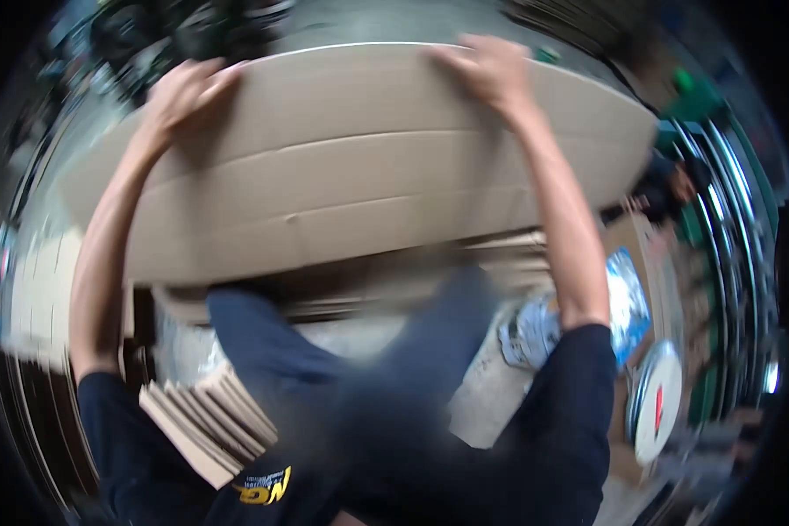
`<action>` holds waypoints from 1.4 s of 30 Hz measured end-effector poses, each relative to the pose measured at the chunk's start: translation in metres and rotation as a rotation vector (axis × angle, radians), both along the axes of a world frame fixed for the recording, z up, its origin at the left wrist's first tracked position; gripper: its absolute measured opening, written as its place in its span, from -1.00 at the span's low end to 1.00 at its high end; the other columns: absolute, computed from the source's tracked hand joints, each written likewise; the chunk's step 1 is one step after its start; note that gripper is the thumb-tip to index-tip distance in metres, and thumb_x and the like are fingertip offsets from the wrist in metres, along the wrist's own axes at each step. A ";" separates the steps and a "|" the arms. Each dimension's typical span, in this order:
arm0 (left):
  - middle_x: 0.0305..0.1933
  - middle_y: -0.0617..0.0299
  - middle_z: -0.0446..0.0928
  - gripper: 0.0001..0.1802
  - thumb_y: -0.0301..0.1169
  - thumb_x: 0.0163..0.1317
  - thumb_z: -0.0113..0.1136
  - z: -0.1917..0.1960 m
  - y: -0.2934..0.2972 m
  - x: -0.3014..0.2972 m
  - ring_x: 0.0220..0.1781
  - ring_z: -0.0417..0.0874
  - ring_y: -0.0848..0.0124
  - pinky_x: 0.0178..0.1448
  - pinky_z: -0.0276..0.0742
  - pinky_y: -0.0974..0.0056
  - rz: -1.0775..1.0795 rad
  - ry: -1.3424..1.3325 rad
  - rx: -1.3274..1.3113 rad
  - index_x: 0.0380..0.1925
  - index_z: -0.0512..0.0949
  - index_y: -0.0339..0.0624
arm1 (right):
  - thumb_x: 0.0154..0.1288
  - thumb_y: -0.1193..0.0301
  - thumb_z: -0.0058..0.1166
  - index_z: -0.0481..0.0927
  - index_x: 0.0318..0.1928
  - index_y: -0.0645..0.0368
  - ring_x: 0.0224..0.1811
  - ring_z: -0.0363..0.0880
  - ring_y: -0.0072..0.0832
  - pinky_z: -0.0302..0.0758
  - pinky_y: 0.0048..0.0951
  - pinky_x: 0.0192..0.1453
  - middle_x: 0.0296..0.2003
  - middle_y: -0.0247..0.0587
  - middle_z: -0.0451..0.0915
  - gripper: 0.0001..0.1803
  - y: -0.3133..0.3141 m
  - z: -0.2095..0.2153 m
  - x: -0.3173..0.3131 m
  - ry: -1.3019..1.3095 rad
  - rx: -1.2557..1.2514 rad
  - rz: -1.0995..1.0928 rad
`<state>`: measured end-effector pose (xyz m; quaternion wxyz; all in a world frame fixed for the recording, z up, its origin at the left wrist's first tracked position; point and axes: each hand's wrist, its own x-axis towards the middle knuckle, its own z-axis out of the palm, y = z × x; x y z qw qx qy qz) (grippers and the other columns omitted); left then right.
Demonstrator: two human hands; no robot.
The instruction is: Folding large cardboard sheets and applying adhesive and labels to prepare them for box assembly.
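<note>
A large brown cardboard sheet (pixel 324 175) with two crease lines spans the space in front of me. My left hand (pixel 188 96) is closed over its far edge on the left, thumb on the near face. Farther right along the same edge, my right hand (pixel 491 74) grips it too, with the thumb on the near face and the fingers partly hidden behind. Below the sheet's near edge lie more flat cardboard sheets (pixel 324 307), partly covered by it and by my legs.
Folded cardboard pieces (pixel 206 421) stand in a stack beside my left side. On the right are a blue-and-clear plastic bag (pixel 627 302), a round white-topped tub (pixel 657 403) and metal rails (pixel 728 202). Another person (pixel 671 188) is near the rails.
</note>
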<state>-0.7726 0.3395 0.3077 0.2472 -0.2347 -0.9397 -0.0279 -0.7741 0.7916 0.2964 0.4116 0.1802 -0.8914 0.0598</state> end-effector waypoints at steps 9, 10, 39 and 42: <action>-0.43 -0.33 0.51 -0.32 0.09 0.49 -0.09 -0.087 -0.096 -0.055 -0.30 0.58 -0.28 -0.19 0.43 -0.13 0.017 -0.217 0.150 -0.46 0.55 -0.39 | 0.09 -0.67 -0.20 0.84 -0.25 0.11 -0.03 0.72 -0.07 0.31 0.09 0.35 -0.24 0.02 0.77 0.06 -0.106 -0.042 -0.055 -0.466 0.021 -0.062; -0.43 -0.33 0.51 -0.32 0.09 0.49 -0.09 -0.082 -0.096 -0.053 -0.30 0.58 -0.28 -0.19 0.43 -0.13 0.018 -0.208 0.147 -0.46 0.55 -0.39 | 0.10 -0.66 -0.20 0.84 -0.24 0.10 -0.03 0.72 -0.08 0.28 0.11 0.39 -0.24 0.03 0.77 0.05 -0.115 -0.046 -0.057 -0.485 0.008 -0.047; -0.31 -0.35 0.67 0.01 0.44 0.37 -0.17 -0.230 -0.119 -0.122 -0.17 0.74 -0.11 0.03 0.57 -0.04 0.255 -0.842 0.090 -0.40 0.72 -0.47 | 0.11 -0.62 -0.10 0.81 -0.15 0.20 0.09 0.71 -0.02 0.56 -0.05 0.22 -0.08 0.08 0.76 0.05 -0.156 -0.239 -0.157 -0.978 -0.004 -0.158; -0.11 -0.22 0.72 -0.03 0.48 0.35 -0.21 -0.229 -0.119 -0.118 0.05 0.71 -0.08 0.23 0.55 -0.03 0.297 -0.809 0.018 -0.20 0.76 -0.30 | 0.18 -0.55 -0.04 0.77 -0.37 0.23 -0.15 0.73 0.05 0.57 0.03 0.00 -0.29 0.20 0.74 -0.04 -0.151 -0.238 -0.160 -1.032 -0.048 -0.112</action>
